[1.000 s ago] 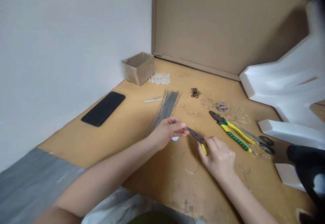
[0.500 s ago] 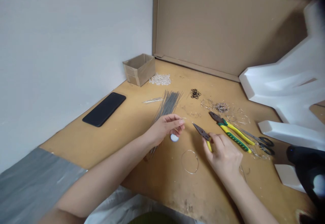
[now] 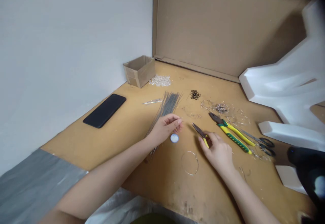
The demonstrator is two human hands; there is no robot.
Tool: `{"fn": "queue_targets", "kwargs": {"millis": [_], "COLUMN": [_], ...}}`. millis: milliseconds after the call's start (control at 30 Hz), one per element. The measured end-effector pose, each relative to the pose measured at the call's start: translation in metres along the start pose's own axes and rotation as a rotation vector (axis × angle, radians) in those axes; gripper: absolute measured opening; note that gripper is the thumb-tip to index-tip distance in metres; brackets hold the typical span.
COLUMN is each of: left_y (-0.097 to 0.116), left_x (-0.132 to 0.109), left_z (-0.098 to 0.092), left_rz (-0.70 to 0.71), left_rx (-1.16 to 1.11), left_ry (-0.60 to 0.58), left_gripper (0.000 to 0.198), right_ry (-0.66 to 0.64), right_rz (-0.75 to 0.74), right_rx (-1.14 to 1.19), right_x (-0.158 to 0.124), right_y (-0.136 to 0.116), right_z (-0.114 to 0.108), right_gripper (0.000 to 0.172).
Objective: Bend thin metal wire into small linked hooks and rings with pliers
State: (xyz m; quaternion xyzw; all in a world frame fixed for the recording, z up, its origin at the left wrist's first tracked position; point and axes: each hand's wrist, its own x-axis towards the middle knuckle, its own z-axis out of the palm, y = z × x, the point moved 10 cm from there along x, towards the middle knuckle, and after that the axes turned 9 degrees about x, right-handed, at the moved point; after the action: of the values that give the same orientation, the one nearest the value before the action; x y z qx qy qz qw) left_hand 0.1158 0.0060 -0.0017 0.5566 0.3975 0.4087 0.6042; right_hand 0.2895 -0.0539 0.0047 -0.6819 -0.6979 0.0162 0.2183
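My left hand (image 3: 165, 127) hovers over the lower end of a bundle of thin grey wires (image 3: 165, 107), its thumb and fingers pinched on a fine wire piece that is hard to make out. My right hand (image 3: 217, 153) grips small yellow-handled needle-nose pliers (image 3: 199, 131), whose dark jaws point up and left toward the left hand with a gap between them. A small white round disc (image 3: 174, 138) lies on the wooden table (image 3: 142, 139) just below the left fingers. A bent wire ring (image 3: 190, 162) lies in front of both hands.
Larger green-and-yellow pliers (image 3: 232, 134) and black-handled scissors (image 3: 262, 141) lie to the right among wire scraps (image 3: 230, 111). Black rubber rings (image 3: 195, 94), clear beads (image 3: 159, 80), a small cardboard box (image 3: 139, 70) and a black phone (image 3: 104, 110) sit farther back. White foam pieces (image 3: 286, 85) fill the right.
The pliers' tip was at my left fingertips; my right hand has drawn them away to the right and lowered toward the table. My left hand stayed over the wires, uncovering the white disc.
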Motion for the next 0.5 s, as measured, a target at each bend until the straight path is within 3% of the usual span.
{"fn": "queue_targets", "kwargs": {"millis": [167,500], "left_y": [0.001,0.011], "left_x": [-0.003,-0.010], "left_z": [0.005,0.013], "left_rz": [0.006,0.098], "left_rx": [0.042,0.035], "left_ry": [-0.025,-0.090], "left_gripper": [0.023,0.021], "right_ry": [-0.100,-0.125], "right_rz": [0.014,0.014], "right_rx": [-0.052,-0.056], "right_x": [0.000,-0.001], "right_y": [0.004,0.002], "right_z": [0.015,0.020], "right_gripper": [0.025,0.023]}}
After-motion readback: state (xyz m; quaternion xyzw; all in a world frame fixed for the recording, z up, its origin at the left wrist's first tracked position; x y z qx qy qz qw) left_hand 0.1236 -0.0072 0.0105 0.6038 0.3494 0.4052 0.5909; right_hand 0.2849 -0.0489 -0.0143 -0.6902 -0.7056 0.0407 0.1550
